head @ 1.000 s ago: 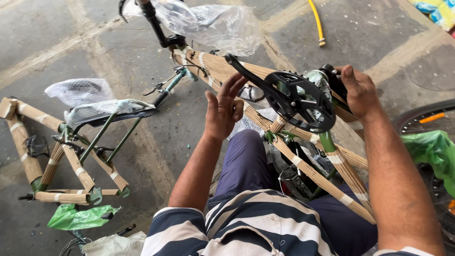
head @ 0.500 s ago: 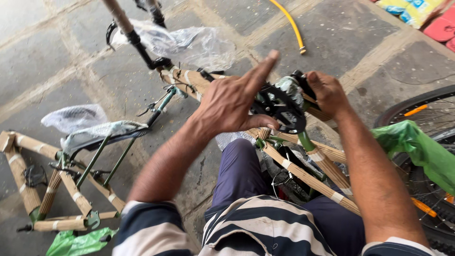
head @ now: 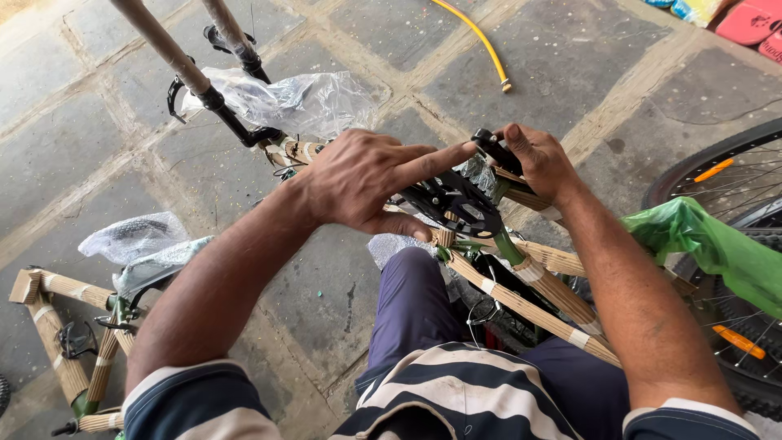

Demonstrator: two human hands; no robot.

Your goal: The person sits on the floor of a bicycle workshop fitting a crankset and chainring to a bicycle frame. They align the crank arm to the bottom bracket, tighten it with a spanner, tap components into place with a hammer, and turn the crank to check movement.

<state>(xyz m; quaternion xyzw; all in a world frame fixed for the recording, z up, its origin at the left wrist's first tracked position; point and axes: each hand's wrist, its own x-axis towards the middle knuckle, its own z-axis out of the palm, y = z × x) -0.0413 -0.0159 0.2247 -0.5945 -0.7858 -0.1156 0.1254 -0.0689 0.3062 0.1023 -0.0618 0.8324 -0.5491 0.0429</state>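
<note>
Crankset: the black chainring and crank (head: 452,204) sit on the bicycle frame (head: 529,285), just above our lap, in the middle of the view.
Left hand: our left hand (head: 366,183) lies over the chainring, thumb under its near edge, forefinger stretched out straight toward the pedal end; it is not closed around anything.
Right hand: our right hand (head: 542,163) is clamped on the black pedal end (head: 493,147) of the crank, fingers curled over it.
Change: a second ago the left hand was lifted clear of the ring, palm open; half a second ago it came across; now it rests on the ring, and the view has drawn nearer. We judge that the crank is now steadied between both hands.
Frame: tubes wrapped in tan card strips, running down to the right past our knee.
Fork: wrapped legs (head: 175,61) rise at upper left, with clear plastic wrap (head: 285,102) beside them.
Floor: grey stone slabs (head: 90,138), a yellow hose (head: 476,37), a second wrapped frame (head: 73,350) at left.
Right edge: a wheel (head: 725,244) under a green bag (head: 709,244).
</note>
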